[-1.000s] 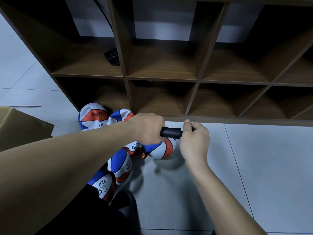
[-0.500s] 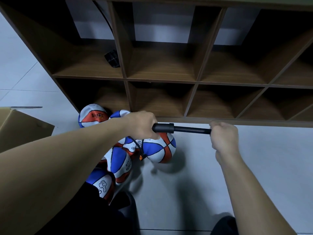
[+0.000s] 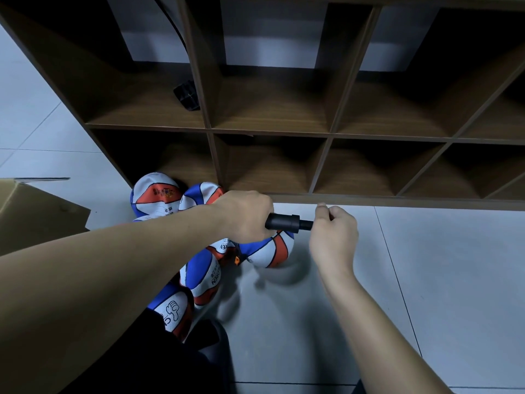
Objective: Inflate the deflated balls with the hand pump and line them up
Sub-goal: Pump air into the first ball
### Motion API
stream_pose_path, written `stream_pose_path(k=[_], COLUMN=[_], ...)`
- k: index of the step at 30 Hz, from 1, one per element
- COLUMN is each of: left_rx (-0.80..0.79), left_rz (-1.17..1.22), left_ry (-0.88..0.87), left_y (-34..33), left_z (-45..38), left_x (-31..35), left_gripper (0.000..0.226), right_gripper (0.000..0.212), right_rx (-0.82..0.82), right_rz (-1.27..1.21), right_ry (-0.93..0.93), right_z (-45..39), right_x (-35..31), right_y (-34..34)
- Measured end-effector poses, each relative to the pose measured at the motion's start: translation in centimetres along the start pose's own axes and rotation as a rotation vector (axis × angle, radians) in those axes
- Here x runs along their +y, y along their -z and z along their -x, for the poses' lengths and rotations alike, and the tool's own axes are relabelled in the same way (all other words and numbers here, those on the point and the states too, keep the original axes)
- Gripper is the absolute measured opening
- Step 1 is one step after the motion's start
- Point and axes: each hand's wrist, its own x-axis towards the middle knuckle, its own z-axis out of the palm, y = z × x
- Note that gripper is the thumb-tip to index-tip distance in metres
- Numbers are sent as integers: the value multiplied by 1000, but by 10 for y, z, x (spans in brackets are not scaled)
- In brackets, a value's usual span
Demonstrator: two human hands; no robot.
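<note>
Left hand point(image 3: 245, 217) clenched round the hand pump point(image 3: 284, 222) barrel, held level. Right hand point(image 3: 333, 233) at 3 o'clock of it, fingers curled round the pump handle, pushed in near the barrel; only a short bit of rod shows.

Ball on pump point(image 3: 271, 250) sits on the floor point(image 3: 426, 280) just under the barrel, at 6 o'clock of the hands; looks fairly round, likely mid-fill. Other balls point(image 3: 204, 277) piled at 7–9 o'clock, some look creased or soft, touching each other, no neat line. Shelf unit point(image 3: 321, 197) at 12 o'clock, cardboard box point(image 3: 37, 217) at 9.

Judgement: early-to-mid; several balls left, lining up not done.
</note>
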Motion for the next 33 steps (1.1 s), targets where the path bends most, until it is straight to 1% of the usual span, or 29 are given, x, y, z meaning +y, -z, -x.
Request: stream_pose_path(k=[6,10,12,15,17,20,24,29,33], left_rx=[8,-12,-22,-43,-62,-69,-64,-50,-33], left_rz=[-63,-35,-9,28,62,67,-59,-122,-97], left_ry=[-22,-31,-28,-3,12,19,17,21,9], left_y=[-1,-1,0,5,8,5,2,0,-1], left_z=[-4,-4,-5,-4,-4,-7,-5,0,0], left_x=[9,5,2,-9,-20,-24,-18,-9,-3], left_gripper=[37,37,35,34,35,37,35,37,33], right_gripper=[49,46,47,49,47,47,54,52,52], right_rx=[-77,-160,-173,-100,-53,-31,36,19,-1], right_rz=[-65,-53,-24,-10,-71,-144,-79,-51,-50], right_ry=[-38,-45,-46,-63,-140,-238,-149,-113,-67], right_z=[9,3,-4,-23,-36,-42,-24,-10,1], right_x=[4,3,4,7,12,19,23,22,15], right_y=[-12,-9,-2,17,32,42,25,6,-5])
